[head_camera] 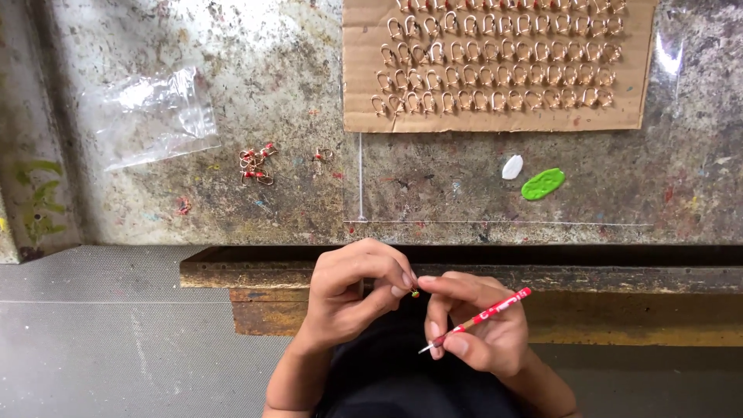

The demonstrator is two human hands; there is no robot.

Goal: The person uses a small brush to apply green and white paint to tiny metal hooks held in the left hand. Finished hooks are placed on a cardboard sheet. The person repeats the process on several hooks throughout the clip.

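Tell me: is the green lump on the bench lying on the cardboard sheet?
No. The green lump lies on the bare bench below the cardboard sheet, beside a small white piece.

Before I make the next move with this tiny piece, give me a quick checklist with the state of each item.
1. Tiny piece pinched between fingertips of both hands: ok.
2. Left hand steady grip, thumb and forefinger closed on the piece: ok.
3. Right hand has the red stick tool tucked in its fingers, white tip pointing down-left: ok.
4. Cardboard sheet with rows of gold loops lying flat on the bench: ok.
5. Green lump and white lump on the bench, apart from each other: ok.
6. Whether the piece is finished or damaged: cannot tell, too small.
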